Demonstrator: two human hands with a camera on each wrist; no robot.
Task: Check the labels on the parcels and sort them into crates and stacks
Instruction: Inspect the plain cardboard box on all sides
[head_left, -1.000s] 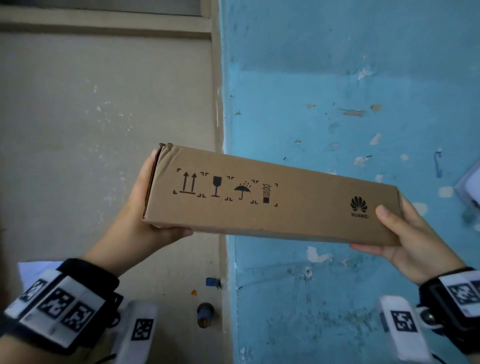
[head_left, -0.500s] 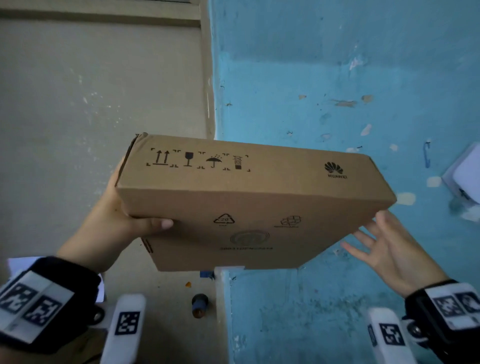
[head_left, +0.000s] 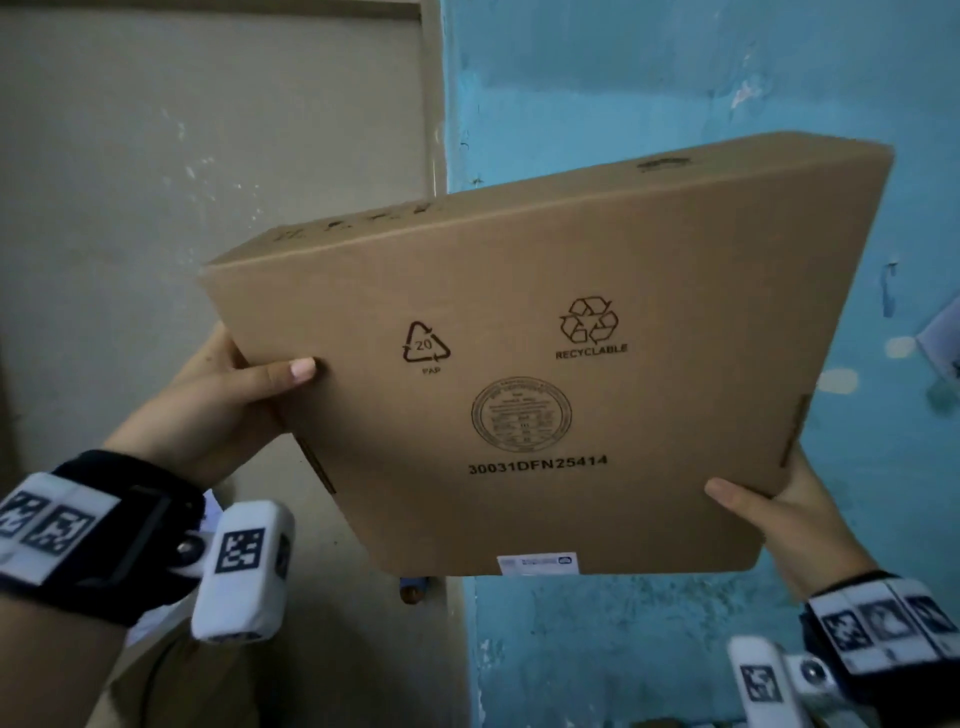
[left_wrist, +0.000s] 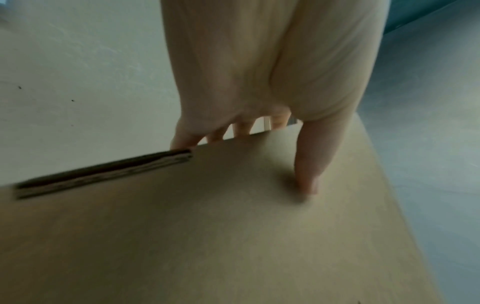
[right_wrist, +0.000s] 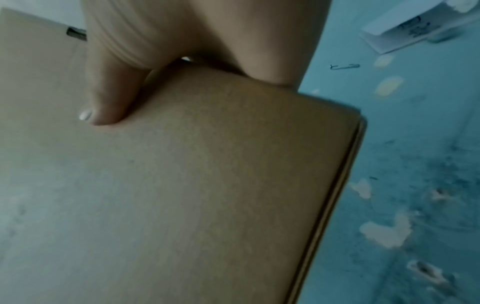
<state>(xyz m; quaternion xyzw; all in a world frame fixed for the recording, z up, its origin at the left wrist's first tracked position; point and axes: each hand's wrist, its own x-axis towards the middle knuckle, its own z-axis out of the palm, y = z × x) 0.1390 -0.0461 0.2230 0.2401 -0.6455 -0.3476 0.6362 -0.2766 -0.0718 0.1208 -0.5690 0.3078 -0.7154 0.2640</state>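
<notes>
The box (head_left: 545, 364) is held in the air, broad face to the camera, long axis left to right, right end higher. Left hand (head_left: 228, 410) and right hand (head_left: 779, 514) pinch opposite edges, thumbs on the face. Only the head view shows "30031DFN25414" and a small white label (head_left: 537, 563)

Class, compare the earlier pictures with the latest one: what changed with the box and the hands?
The cardboard box was tipped so its wide printed face now faces the camera. The right hand let go, then gripped the lower right corner. The left hand kept holding the left edge.
</notes>
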